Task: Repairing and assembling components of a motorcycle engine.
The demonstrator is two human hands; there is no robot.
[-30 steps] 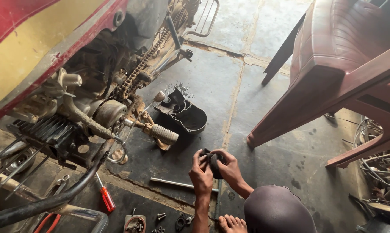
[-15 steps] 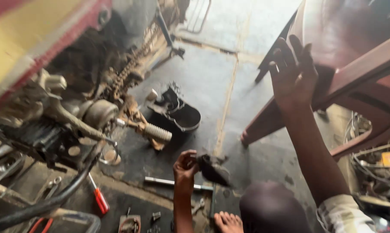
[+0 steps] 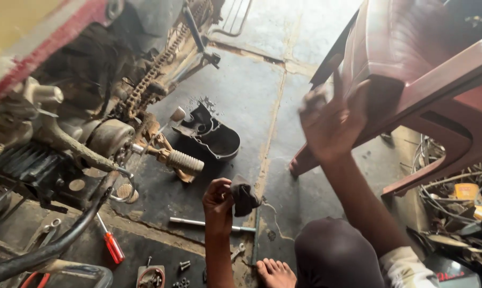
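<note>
My left hand is low over the dark floor, closed around a dark greasy rag or small part; I cannot tell which. My right hand is raised and blurred, fingers spread, at the front edge of a maroon plastic chair; whether it touches the chair is unclear. My knee and bare foot show at the bottom. A metal rod lies on the floor just below my left hand.
A motorcycle engine with chain and ribbed footpeg fills the left. A black engine cover lies on the floor. A red-handled screwdriver and loose bolts lie near. Tangled wires sit at right.
My right hand let go of the dark object and rose to the chair, then dropped slightly toward its front edge. My left hand stays low, holding the dark object alone.
</note>
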